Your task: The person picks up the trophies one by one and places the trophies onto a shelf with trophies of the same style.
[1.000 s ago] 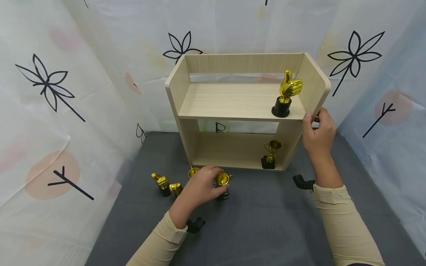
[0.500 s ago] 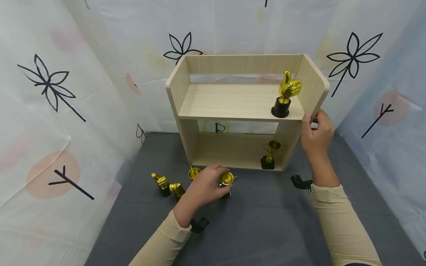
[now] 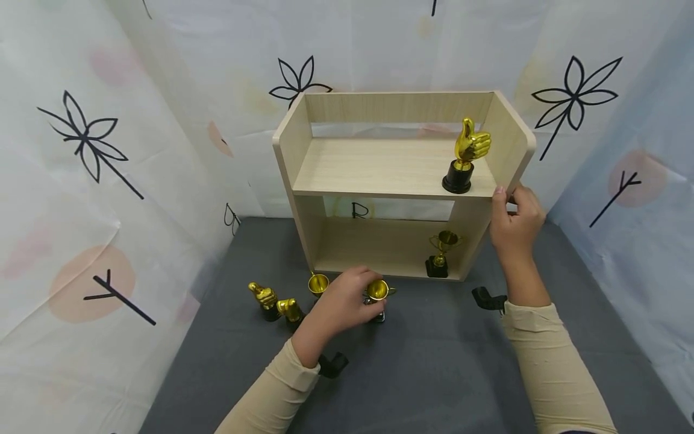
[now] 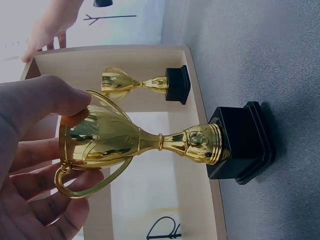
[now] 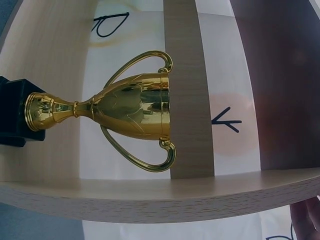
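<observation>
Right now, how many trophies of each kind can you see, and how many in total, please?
Cups: 3 (held cup, half-hidden cup, shelved cup)
Thumbs: 2 (shelved thumb, table thumb)
Shape unclear: 1 (trophy next to table thumb)
Total: 6

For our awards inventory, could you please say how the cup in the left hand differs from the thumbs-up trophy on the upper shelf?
The cup has a two-handled bowl, while the thumbs-up trophy shows a raised thumb. The cup's base is square; the thumbs-up trophy's is round. The left hand grips the cup, whereas the thumbs-up trophy stands on the upper shelf. Both are gold above black bases.
</observation>
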`<state>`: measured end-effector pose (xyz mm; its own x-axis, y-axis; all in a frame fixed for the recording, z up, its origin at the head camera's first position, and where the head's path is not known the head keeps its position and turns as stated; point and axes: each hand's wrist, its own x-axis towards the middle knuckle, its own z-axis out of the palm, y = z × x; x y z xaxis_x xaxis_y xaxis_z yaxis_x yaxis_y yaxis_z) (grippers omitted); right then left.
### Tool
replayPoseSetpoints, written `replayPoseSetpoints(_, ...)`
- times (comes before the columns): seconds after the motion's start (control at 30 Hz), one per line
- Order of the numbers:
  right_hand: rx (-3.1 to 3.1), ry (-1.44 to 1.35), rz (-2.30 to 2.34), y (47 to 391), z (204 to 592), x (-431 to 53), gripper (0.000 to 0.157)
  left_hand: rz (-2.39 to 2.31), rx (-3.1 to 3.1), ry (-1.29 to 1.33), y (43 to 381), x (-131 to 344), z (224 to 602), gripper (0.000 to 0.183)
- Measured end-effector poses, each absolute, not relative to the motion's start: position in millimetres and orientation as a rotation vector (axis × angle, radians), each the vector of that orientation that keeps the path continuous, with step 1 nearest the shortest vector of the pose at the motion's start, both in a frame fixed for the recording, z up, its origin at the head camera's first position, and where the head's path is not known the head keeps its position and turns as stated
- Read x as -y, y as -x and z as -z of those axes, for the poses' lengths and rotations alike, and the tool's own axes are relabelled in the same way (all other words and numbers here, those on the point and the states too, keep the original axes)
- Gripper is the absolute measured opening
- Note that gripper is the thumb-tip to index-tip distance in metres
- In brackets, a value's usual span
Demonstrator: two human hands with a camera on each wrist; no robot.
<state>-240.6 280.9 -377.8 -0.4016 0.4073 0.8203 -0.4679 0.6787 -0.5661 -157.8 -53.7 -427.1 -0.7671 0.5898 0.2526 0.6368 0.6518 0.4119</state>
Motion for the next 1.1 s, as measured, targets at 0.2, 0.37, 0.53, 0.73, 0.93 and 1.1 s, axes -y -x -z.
replayPoseSetpoints(0.2, 1.743, -0.022, -0.967, 239, 378, -279, 0.035, 0.784, 2.749, 1.032, 160, 52, 426, 0.039)
replayPoseSetpoints(0.37, 1.751, 0.014, -0.995, 239, 380, -278, 0.035, 0.791, 2.736, 1.039, 163, 51, 426, 0.039)
replayPoseSetpoints(0.53, 1.743, 0.029, -1.028, 239, 379, -276, 0.038, 0.798, 2.731, 1.054, 167, 47, 427, 0.039)
replayPoseSetpoints(0.73, 1.729, 0.045, -1.066, 237, 378, -274, 0.038, 0.799, 2.725, 1.055, 171, 44, 426, 0.040)
replayPoseSetpoints(0.93, 1.733, 0.089, -1.098, 237, 379, -275, 0.033, 0.816, 2.728, 1.051, 174, 41, 426, 0.041)
replayPoseSetpoints(1.1, 1.735, 0.149, -1.137, 238, 381, -275, 0.031, 0.836, 2.736, 1.035, 176, 39, 427, 0.041)
